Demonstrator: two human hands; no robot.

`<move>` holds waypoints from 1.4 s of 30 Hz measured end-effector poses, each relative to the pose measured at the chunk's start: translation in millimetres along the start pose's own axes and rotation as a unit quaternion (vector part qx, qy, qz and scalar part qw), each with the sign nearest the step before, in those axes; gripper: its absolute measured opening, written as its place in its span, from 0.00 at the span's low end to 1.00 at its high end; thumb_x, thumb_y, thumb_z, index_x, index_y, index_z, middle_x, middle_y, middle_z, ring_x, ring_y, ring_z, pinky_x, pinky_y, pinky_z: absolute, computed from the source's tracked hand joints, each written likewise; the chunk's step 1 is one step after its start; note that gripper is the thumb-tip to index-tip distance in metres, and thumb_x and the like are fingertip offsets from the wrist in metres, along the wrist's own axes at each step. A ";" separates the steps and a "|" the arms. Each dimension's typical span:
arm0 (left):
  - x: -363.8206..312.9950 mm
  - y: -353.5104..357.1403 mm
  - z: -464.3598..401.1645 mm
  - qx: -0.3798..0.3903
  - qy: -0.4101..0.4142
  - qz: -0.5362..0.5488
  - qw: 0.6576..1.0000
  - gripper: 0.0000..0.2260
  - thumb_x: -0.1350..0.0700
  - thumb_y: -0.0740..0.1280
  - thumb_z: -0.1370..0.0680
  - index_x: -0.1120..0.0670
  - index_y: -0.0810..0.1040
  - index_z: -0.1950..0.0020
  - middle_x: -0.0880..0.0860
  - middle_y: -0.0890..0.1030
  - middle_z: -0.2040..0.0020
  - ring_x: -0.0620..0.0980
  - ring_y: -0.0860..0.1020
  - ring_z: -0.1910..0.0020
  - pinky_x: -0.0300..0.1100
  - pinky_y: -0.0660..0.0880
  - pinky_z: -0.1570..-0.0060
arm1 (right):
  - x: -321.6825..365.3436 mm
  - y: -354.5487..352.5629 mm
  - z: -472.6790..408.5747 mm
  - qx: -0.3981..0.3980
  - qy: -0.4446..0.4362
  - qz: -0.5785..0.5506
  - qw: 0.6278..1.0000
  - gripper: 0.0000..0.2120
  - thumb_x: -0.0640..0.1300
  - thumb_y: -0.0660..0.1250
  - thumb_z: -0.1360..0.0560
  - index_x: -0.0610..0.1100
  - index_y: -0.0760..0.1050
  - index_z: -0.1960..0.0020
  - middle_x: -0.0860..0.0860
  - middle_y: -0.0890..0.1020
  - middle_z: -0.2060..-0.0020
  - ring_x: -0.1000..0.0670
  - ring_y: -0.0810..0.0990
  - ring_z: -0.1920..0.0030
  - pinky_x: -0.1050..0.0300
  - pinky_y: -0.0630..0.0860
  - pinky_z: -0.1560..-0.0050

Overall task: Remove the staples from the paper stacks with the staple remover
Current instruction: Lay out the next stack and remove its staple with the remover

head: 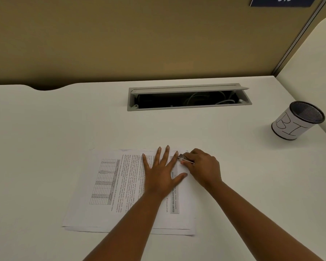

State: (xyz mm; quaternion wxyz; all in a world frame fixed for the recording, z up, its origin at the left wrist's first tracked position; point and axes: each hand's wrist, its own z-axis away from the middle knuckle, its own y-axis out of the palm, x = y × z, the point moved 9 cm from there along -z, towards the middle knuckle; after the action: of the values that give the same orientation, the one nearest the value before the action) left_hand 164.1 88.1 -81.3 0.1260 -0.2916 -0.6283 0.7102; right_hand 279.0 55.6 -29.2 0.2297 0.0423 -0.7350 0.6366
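Remover [185, 159] pinched in right hand [201, 166], metal tip at far right corner of papers [109, 187], just beside left index fingertip. Left hand [162, 174] flat, fingers spread wide, pressing papers onto desk [45, 138]. Staple itself too small to tell. Mesh cup [297, 121] well apart, far right. Cable tray [188, 97] open beyond.

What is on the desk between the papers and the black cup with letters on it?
Nothing. In the head view, the white desk is bare between the printed white paper stack and the black mesh cup with a handwritten paper label.
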 end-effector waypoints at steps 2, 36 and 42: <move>0.4 1.1 -0.5 0.004 -0.002 -0.004 1.000 0.33 0.30 0.46 0.28 0.39 0.41 0.27 0.46 0.40 0.23 0.48 0.34 0.26 0.60 0.25 0.37 | 10.2 -4.0 2.8 -0.016 -0.056 0.034 0.998 0.09 0.50 0.65 0.27 0.51 0.80 0.49 0.51 0.82 0.56 0.47 0.80 0.63 0.63 0.63 0.67; 2.0 -0.2 3.4 -0.011 -0.018 -0.007 1.000 0.35 0.29 0.42 0.29 0.43 0.40 0.26 0.43 0.39 0.24 0.47 0.35 0.26 0.64 0.27 0.37 | -48.9 -20.6 4.7 -0.128 0.064 0.001 0.990 0.20 0.29 0.60 0.27 0.44 0.75 0.40 0.41 0.79 0.47 0.38 0.75 0.49 0.48 0.70 0.47; 1.4 -1.3 4.0 -0.015 -0.019 -0.002 1.000 0.35 0.29 0.42 0.29 0.44 0.40 0.26 0.42 0.36 0.27 0.46 0.33 0.28 0.64 0.27 0.37 | -39.6 -35.6 7.4 -0.184 0.082 0.014 0.979 0.12 0.36 0.68 0.30 0.42 0.80 0.47 0.43 0.83 0.52 0.38 0.78 0.48 0.46 0.72 0.47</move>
State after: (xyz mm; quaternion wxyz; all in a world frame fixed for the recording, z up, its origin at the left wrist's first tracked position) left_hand 160.4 85.8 -80.2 0.1117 -0.2785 -0.6417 0.7059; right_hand 324.8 32.8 -12.6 0.2846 -0.0634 -0.8189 0.4945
